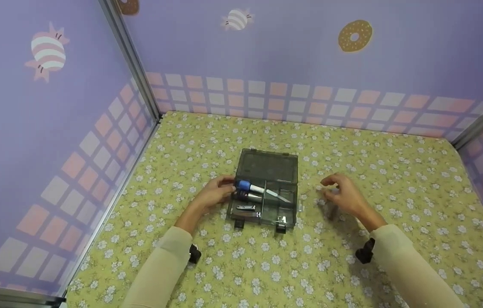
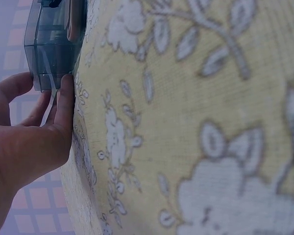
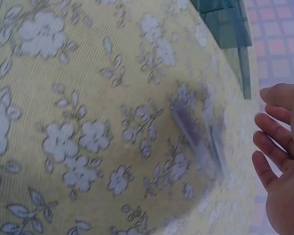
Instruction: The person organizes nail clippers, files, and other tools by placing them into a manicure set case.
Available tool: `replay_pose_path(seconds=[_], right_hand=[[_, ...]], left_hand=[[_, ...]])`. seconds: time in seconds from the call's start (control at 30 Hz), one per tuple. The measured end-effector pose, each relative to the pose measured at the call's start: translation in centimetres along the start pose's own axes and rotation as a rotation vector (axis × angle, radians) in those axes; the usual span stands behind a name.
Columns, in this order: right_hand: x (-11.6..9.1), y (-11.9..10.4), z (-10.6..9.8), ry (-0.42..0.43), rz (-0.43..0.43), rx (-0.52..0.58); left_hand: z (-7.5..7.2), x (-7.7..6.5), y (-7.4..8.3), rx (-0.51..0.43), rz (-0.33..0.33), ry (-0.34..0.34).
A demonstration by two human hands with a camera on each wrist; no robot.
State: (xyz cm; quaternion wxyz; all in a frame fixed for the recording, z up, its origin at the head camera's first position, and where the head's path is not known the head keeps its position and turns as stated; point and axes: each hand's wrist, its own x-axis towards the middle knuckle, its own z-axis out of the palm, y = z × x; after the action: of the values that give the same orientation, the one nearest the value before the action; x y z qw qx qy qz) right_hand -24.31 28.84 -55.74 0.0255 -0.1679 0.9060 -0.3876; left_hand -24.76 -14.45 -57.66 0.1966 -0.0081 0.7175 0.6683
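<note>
A translucent dark grey compartment box [image 1: 267, 167] lies on the cloth with its lid folded back. My left hand [image 1: 216, 192] holds its left edge, thumb at the upper rim and fingers low on the side wall [image 2: 53, 56]. Inside are a blue-capped white tube [image 1: 250, 187], a slim pale tool [image 1: 278, 196], a small nail clipper [image 1: 245, 207] and a longer metal-ended piece [image 1: 248, 214]. My right hand [image 1: 346, 196] hovers right of the box, fingers loosely bent. Near it, in the right wrist view, is a blurred greyish two-pronged thing [image 3: 198, 139]; its kind is unclear.
Two black latches [image 1: 281, 229] stick out from the box's front edge. A flowered yellow cloth [image 1: 241, 265] covers the table. Purple patterned panels [image 1: 293, 55] with metal corner posts [image 1: 132, 55] stand behind and at both sides.
</note>
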Motion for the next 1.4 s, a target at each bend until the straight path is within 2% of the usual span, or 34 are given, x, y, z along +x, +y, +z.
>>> replay_pose_path(seconds=[0.27,0.53,0.8,1.27,1.4], right_hand=[[-1.3,2.0,0.0,-0.004,0.011,-0.084],[-2.1,3.1,-0.3,-0.028,0.038,-0.136],[-2.2,3.2,-0.1,-0.002,-0.017,-0.195],[-2.0,2.9,-0.2,-0.03,0.04,-0.202],[-2.1,3.0,-0.2,-0.041,0.041,-0.161]], left_hand=[[0.0,0.1,-0.2,-0.016,0.006,-0.009],[-0.2,0.2,-0.4,0.041,0.048,-0.02],[-0.1,0.1,-0.2,0.017,0.029,-0.015],[-0.2,0.0,-0.2,0.025,0.01,-0.015],[-0.3,0.0,-0.1,0.018,0.011,-0.018]])
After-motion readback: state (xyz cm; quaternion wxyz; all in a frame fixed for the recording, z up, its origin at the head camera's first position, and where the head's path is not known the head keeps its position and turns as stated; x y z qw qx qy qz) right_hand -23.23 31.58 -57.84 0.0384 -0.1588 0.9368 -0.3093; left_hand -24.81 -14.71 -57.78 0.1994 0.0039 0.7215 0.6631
